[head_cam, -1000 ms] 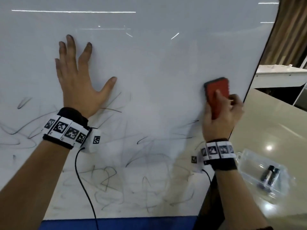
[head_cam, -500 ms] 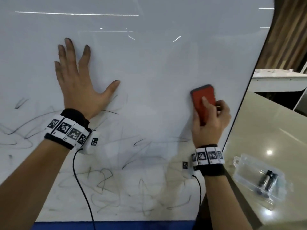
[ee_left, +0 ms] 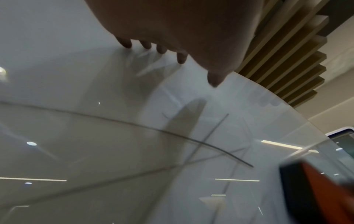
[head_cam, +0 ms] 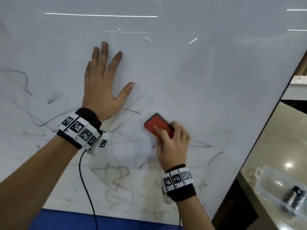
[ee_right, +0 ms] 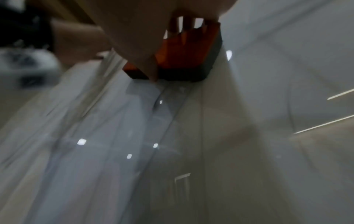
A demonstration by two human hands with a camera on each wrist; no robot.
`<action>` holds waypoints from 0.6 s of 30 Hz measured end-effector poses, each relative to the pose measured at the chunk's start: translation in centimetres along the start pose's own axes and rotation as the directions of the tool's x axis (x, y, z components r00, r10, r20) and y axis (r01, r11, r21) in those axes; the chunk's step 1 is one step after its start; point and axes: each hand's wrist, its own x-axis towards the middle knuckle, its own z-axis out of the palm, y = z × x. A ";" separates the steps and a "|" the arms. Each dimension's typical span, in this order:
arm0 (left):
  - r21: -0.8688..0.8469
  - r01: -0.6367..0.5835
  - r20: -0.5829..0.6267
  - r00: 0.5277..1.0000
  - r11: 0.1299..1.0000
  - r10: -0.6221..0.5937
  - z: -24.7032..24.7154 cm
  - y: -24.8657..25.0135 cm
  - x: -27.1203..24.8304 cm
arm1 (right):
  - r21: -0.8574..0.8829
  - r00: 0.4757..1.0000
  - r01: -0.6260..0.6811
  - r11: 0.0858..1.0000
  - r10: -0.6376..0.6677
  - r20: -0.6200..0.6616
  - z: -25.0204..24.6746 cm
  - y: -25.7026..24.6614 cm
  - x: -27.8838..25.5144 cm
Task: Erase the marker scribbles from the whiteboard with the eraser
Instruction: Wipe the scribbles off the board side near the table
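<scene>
The right hand [head_cam: 172, 146] has its fingers curled over a flat rectangular eraser [head_cam: 157, 126], thumb on one long edge and the others wrapped across its smooth red-orange back. Under that hard shell the right wrist view shows a dark, soft-looking pad layer pressed flat against the whiteboard [head_cam: 207, 83]. The eraser sits tilted, its free end pointing toward ten o'clock, just at four o'clock from the left hand [head_cam: 101, 90].

That left hand lies spread, fingers straight and relaxed, palm flat on the glossy white surface and grasping nothing; its fingertips look darkened. Both wrists wear black bands with white blocks printed in black square patterns, and a thin black cable [head_cam: 86, 188] hangs from the left one.

Thin grey-black marker scribbles [head_cam: 116, 176] loop and cross over the board's lower half, some sharp, some faded to smears; one long curved stroke runs just above the eraser. The upper board reflects ceiling light strips.

At four o'clock, on a shiny beige table [head_cam: 282, 130], a clear plastic box [head_cam: 272, 185] with rounded corners holds a small dark cylindrical item, too blurred to identify.
</scene>
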 end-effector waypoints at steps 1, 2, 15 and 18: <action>-0.062 -0.031 0.018 0.999 0.998 0.032 -0.4 -0.8 -0.2 | 0.006 0.993 -0.070 0.998 0.071 -0.096 -1.1 0.8 2.1; -0.124 -0.054 0.040 0.997 0.991 0.060 -0.9 -1.7 -0.4 | 0.030 0.965 -0.152 0.988 0.155 -0.213 -2.3 1.7 4.6; 0.101 0.088 0.082 0.992 0.991 -0.097 -2.5 -9.2 -4.6 | 0.040 0.925 0.332 0.943 -0.333 0.184 5.9 -4.8 -2.3; 0.129 0.069 0.111 0.990 0.989 -0.084 -1.8 -10.1 -5.2 | 0.004 0.954 0.290 0.957 -0.290 0.072 3.3 -4.5 3.5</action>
